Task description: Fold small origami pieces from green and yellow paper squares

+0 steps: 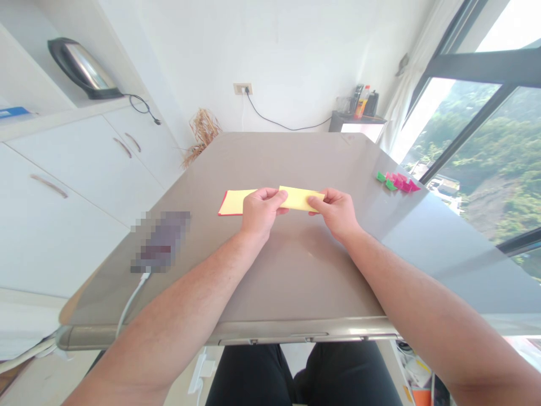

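A strip of yellow paper [301,198] is stretched between my two hands, a little above the table. My left hand [262,210] pinches its left end, thumb on top and fingers beneath. At the right end, my right hand [336,210] grips it the same way. Behind and to the left of my left hand lies a yellow paper pad [236,202] with red along its left and front edges; its right part is hidden by that hand. Several small folded pink and green paper pieces [397,181] stand at the table's right side.
The grey table [296,270] spans the view before me. On its left lies a blurred-out dark device [163,242] with a white cable [131,301] running over the front edge. Bottles [363,102] stand on a small cabinet behind; a kettle [87,67] sits on the left shelf.
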{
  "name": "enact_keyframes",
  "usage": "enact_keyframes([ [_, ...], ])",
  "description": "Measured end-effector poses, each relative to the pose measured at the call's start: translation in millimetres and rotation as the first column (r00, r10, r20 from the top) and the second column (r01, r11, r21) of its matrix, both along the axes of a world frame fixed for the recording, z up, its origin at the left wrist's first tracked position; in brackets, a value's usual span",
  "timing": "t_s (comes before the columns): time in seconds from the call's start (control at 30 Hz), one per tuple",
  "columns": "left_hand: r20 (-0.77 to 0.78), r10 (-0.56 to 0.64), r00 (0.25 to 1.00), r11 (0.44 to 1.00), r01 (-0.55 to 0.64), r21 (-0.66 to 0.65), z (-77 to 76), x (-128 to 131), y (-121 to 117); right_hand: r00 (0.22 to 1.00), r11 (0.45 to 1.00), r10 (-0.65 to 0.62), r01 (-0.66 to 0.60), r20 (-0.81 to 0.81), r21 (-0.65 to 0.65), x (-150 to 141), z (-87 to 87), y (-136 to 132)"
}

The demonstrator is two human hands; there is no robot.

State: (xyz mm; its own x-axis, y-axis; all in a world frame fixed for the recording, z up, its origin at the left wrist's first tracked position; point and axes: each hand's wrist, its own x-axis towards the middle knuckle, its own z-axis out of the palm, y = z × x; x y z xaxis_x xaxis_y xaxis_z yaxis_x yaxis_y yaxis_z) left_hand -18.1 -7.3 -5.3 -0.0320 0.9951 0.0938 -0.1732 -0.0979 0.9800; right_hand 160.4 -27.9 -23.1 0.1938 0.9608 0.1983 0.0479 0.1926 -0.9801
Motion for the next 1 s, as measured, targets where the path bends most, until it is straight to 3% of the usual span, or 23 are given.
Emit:
enact_keyframes([
  [0.83, -0.051, 0.023, 0.998, 1.000, -0.022, 0.022, 0.3, -3.7, 3.5, 0.999, 0.999, 0.043, -0.043, -0.021, -0.008, -0.2, 3.7, -2.3],
  [1.0, -0.154, -0.136, 0.979, 0.991, 0.131, -0.038, 1.7, -9.8, 5.4, 0.992, 0.994, 0.093, -0.097, -0.083, -0.054, 1.5, 15.5, -7.7],
])
